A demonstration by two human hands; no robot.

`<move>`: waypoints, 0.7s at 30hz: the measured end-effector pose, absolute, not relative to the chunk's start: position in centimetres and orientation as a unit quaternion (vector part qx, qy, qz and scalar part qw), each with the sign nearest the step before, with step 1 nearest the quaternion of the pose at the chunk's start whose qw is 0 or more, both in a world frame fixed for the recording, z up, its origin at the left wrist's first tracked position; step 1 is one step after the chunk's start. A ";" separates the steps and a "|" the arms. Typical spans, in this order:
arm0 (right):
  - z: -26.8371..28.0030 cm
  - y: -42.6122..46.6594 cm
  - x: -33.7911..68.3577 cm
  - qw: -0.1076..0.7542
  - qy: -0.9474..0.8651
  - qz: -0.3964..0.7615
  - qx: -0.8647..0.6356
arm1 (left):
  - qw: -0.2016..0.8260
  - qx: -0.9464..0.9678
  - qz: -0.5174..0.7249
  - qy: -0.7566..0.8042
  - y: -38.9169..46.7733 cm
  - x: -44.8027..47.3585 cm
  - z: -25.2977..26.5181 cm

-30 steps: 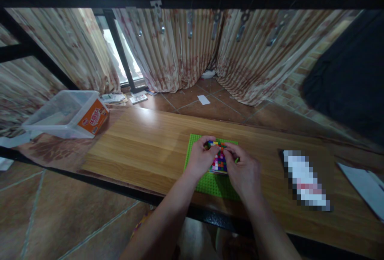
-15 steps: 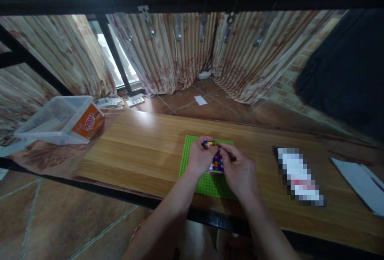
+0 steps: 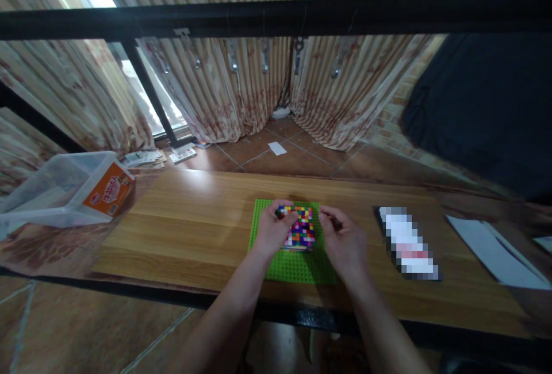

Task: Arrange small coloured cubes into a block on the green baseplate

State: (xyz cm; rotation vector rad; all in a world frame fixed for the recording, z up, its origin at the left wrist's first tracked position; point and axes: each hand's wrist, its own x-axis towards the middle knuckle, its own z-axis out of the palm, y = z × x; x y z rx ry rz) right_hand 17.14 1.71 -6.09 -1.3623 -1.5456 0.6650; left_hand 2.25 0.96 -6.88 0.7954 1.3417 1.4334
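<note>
A green studded baseplate (image 3: 293,273) lies on the wooden board. On it sits a flat block of small multicoloured toy bricks (image 3: 304,233), in purple, red, white, yellow and other colours. My left hand (image 3: 271,228) grips the block's left side, thumb over the top and fingers curled at its far edge, hiding that corner. Just right of the block, apart from it, my right hand (image 3: 345,241) is closed with thumb and forefinger together. Whatever is between those fingertips is too small to make out.
A phone-like slab with a blurred screen (image 3: 407,241) lies to the right, with white paper (image 3: 491,250) beyond it. At far left stands a clear plastic bin (image 3: 60,184) with an orange label. A black bar (image 3: 276,16) with hanging hooks crosses in front of the curtains.
My right hand has moved off the brick block to its right side, uncovering more of the bricks. My left hand stays on the block. The whole view has shifted slightly.
</note>
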 end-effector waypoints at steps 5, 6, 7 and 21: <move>-6.7 2.2 17.2 0.468 -0.603 0.330 -0.556 | 0.469 0.295 0.641 0.531 1.1 1.7 -6.4; -6.9 2.2 17.1 0.468 -0.599 0.345 -0.551 | 0.471 0.286 0.645 0.529 1.1 1.6 -6.3; -7.0 2.2 17.0 0.467 -0.596 0.358 -0.547 | 0.472 0.283 0.645 0.531 1.1 1.6 -6.3; -7.6 3.0 15.1 0.504 -0.415 0.552 -0.519 | 0.456 0.306 0.617 0.563 0.3 1.6 -6.7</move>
